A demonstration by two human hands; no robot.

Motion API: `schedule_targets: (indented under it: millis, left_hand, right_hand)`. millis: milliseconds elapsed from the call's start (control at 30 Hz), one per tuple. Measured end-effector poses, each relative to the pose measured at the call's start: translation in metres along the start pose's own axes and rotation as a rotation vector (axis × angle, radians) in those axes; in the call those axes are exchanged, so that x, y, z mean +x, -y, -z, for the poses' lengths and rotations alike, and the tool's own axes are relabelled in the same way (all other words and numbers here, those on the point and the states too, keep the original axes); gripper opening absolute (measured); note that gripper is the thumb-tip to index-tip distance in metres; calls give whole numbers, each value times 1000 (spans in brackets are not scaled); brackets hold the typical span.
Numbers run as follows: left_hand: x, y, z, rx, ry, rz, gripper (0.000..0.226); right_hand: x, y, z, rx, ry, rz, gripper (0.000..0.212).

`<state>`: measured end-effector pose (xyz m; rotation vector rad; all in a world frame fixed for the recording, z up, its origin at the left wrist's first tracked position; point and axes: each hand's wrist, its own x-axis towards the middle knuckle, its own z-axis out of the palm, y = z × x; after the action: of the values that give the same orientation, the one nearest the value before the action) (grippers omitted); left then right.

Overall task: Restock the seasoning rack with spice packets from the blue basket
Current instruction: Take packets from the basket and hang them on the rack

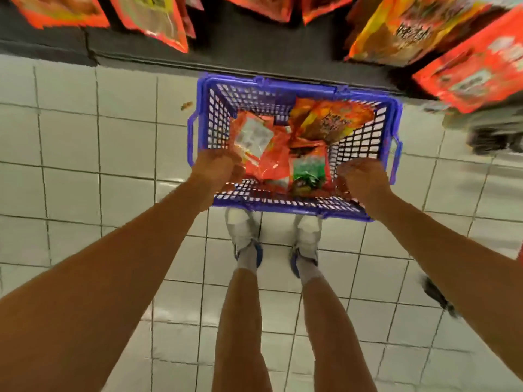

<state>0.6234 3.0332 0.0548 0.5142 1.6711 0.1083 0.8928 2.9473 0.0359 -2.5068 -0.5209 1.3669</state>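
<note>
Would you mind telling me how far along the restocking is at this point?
Packets already hang on the rack. Both hands reach into the blue basket: the left hand grips a packet; the right hand's grip is unclear. Several packets remain inside.

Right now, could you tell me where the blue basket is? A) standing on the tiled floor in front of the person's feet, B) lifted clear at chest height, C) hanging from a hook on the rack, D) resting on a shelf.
A: the blue basket stands on the white tiled floor, just beyond the person's shoes, with spice packets inside.
</note>
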Motion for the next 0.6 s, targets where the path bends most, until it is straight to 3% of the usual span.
schedule_targets:
  millis: [100,200,300,400,467,600]
  left_hand:
    - [77,29,-11,226,95,-40,20]
    - [153,57,-25,750,-5,-206,19]
    - [214,80,-37,1126,-40,-366,53]
    - [257,92,-45,1423,-7,-554,92]
    - [277,96,-51,1529,15,-646,109]
    - [292,102,-61,1534,-27,-621,108]
  right_hand:
    - [56,-27,-48,-185,80,50,22]
    - [105,-51,-95,-405,175,164,21]
    - [139,-64,-133,-560,168,299,22]
    - [163,-74,-156,-535,151,328,24]
    - [172,-79,-164,-490,114,320,22]
    - [176,-81,-169,-430,85,328,13]
